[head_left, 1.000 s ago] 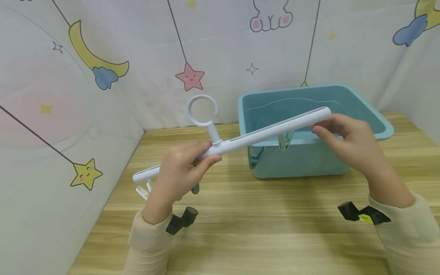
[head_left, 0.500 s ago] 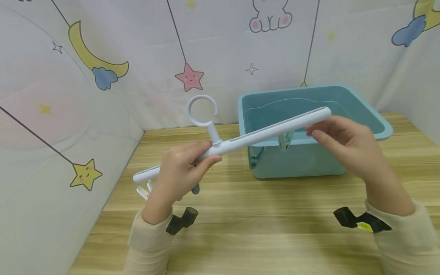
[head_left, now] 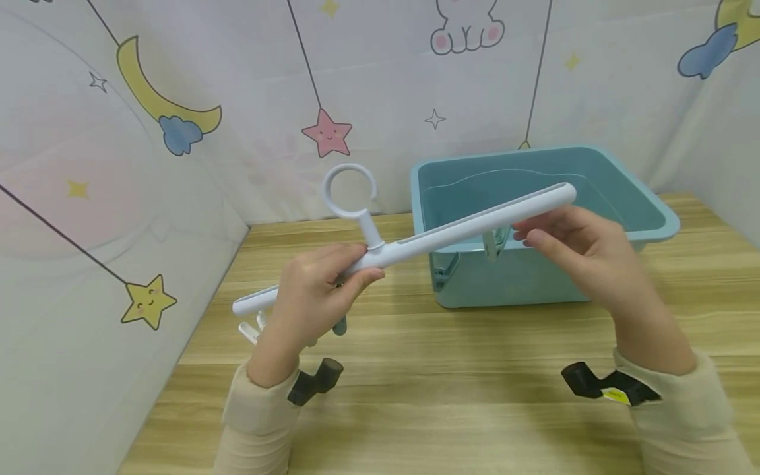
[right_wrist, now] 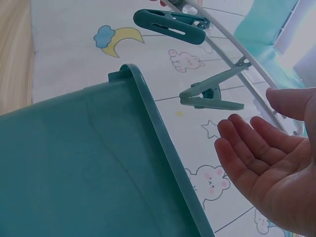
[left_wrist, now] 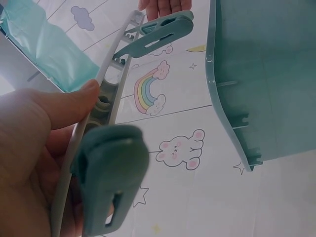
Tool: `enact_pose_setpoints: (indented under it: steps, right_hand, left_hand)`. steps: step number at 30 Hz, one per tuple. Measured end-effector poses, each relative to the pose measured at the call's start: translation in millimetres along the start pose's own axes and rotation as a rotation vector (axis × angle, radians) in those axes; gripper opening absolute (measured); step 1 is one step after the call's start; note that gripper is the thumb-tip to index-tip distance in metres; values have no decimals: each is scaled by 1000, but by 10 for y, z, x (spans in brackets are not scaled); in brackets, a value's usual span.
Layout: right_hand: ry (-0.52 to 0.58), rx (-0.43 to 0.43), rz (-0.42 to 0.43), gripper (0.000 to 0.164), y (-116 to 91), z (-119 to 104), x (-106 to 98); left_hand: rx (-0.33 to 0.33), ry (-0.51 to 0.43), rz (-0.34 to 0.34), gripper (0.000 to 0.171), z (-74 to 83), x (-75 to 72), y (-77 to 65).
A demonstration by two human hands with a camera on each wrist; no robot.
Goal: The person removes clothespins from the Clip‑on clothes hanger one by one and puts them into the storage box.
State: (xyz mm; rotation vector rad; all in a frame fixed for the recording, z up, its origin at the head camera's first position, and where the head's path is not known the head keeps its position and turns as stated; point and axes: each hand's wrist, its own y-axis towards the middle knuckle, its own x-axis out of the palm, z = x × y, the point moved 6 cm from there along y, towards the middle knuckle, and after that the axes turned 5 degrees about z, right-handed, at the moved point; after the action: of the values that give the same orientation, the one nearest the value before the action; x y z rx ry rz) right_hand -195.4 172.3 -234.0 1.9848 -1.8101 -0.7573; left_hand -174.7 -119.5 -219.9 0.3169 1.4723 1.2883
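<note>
A white hanger (head_left: 469, 224) with a round hook (head_left: 350, 191) is held up at a slant, right end higher. My left hand (head_left: 315, 290) grips its bar just beside the hook, thumb in front. Below the bar's right half hangs a light green clip (head_left: 494, 243), also seen as a clip (right_wrist: 212, 93) in the right wrist view. My right hand (head_left: 584, 254) is beneath the bar's right end, fingers loosely bent and apart from the clip, holding nothing. A dark green clip (left_wrist: 113, 177) hangs near my left hand, and a white clip (head_left: 251, 330) hangs at the left end.
A blue-green plastic basin (head_left: 534, 277) stands on the wooden table (head_left: 415, 396) behind the hanger's right half. A white cloth (head_left: 380, 79) with cartoon prints hangs along the back and left.
My right hand has moved left under the bar, from its right end toward the light green clip. The left hand and the hanger have barely moved.
</note>
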Motion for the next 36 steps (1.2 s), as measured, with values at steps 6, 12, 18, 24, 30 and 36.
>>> enact_pose_setpoints:
  steps: [6, 12, 18, 24, 30, 36]
  right_hand:
    - [-17, -1, -25, 27, -9, 29, 43]
    - [-58, 26, 0, 30, -6, 78, 63]
    - [-143, 47, -12, 32, -2, 99, 106]
    - [13, 59, -98, 30, 6, 137, 194]
    - [137, 30, -200, 31, 1, 158, 240]
    - [257, 19, -247, 32, 8, 160, 264]
  left_hand:
    - [5, -16, -6, 27, 7, 20, -9]
    - [17, -42, 0, 35, 17, 43, -15]
    - [9, -40, -17, 26, 27, 67, -16]
    - [12, -61, -18, 35, 32, 87, -23]
    - [19, -78, -21, 40, 42, 109, -22]
    - [23, -83, -33, 27, 50, 132, -11]
